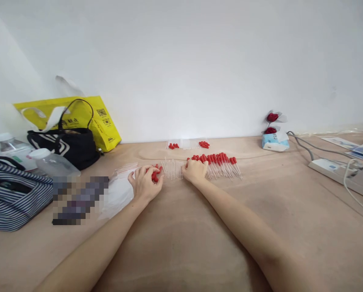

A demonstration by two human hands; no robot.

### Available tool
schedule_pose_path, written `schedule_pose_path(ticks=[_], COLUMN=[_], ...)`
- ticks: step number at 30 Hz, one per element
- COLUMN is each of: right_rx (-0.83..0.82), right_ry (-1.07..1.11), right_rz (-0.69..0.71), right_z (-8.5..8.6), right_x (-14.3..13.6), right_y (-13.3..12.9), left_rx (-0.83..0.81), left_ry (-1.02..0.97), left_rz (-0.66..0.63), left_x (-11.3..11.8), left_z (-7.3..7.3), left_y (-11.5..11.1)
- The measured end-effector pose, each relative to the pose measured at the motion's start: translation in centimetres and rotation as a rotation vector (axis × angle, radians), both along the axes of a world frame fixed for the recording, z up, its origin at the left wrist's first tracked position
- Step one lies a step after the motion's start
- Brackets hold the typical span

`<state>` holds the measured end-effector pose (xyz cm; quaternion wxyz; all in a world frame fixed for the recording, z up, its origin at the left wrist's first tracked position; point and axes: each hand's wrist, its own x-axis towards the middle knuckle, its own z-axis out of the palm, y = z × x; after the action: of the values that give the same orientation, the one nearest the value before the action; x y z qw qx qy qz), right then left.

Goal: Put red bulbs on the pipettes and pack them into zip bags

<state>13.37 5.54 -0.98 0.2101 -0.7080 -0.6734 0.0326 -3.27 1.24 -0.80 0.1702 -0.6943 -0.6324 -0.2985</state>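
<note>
Both hands work the droppers (221,164): left hand (145,184) fingers clenched on a red-capped bunch, right hand (195,170) fingers pressing loosely. Better to keep tips aligned.

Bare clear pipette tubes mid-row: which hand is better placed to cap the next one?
Probably left. The left hand already holds red rubber caps right beside the uncapped clear tubes. The right hand rests on the row of red-capped pipettes.
</note>
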Motion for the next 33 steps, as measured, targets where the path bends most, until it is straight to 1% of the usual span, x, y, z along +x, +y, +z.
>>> schedule_pose_path(ticks=[3, 8, 12, 15, 18, 20, 21, 23, 25, 26, 27, 28, 30, 32, 33], right_rx=[-0.049, -0.130, -0.151, -0.136, -0.108, -0.076, -0.050, 0.063, 0.181, 0.237, 0.289, 0.318, 0.352, 0.362, 0.358], right_ry=[-0.027, -0.038, -0.031, -0.028, -0.028, -0.019, -0.007, 0.066, 0.160, 0.202, 0.236, 0.257, 0.251, 0.194, 0.159], right_rz=[0.017, 0.039, 0.047, 0.061, 0.090, 0.115, 0.134, 0.215, 0.330, 0.362, 0.385, 0.415, 0.453, 0.475, 0.487], right_z=[0.3, 0.6, 0.8, 1.1, 1.5, 1.4, 1.1, 0.3, -0.9, -1.5, -2.1, -2.6, -3.2, -3.3, -3.2], right_x=[-0.7, -1.5, -1.8, -1.6, -0.3, 1.4, 2.4, 4.8, 7.2, 8.4, 9.5, 10.4, 11.8, 12.5, 12.5], right_y=[0.3, 1.2, 1.5, 1.1, 0.0, -1.1, -1.7, -3.0, -4.4, -5.0, -5.6, -6.2, -7.2, -7.8, -8.1], left_rx=[0.000, -0.091, -0.180, -0.177, -0.176, -0.187, -0.185, -0.158, -0.101, -0.066, -0.036, -0.023, -0.060, -0.138, -0.167], left_ry=[0.080, 0.193, 0.218, 0.294, 0.393, 0.442, 0.461, 0.480, 0.465, 0.447, 0.424, 0.399, 0.314, 0.201, 0.149], left_rz=[0.035, 0.082, 0.103, 0.080, 0.081, 0.108, 0.115, 0.108, 0.052, -0.002, -0.079, -0.185, -0.402, -0.535, -0.574], left_x=[-0.1, -0.4, 0.1, 0.7, 1.2, 1.5, 1.6, 1.9, 2.3, 2.6, 3.0, 3.3, 4.1, 4.7, 4.9], left_z=[0.3, 0.9, 1.2, 1.1, 0.9, 1.0, 1.1, 1.5, 1.9, 2.0, 2.0, 1.8, 1.2, 0.4, -0.1], left_y=[0.4, 2.6, 4.1, 4.5, 4.6, 4.6, 4.4, 3.7, 2.3, 1.4, 0.4, -0.6, -2.4, -3.5, -3.7])
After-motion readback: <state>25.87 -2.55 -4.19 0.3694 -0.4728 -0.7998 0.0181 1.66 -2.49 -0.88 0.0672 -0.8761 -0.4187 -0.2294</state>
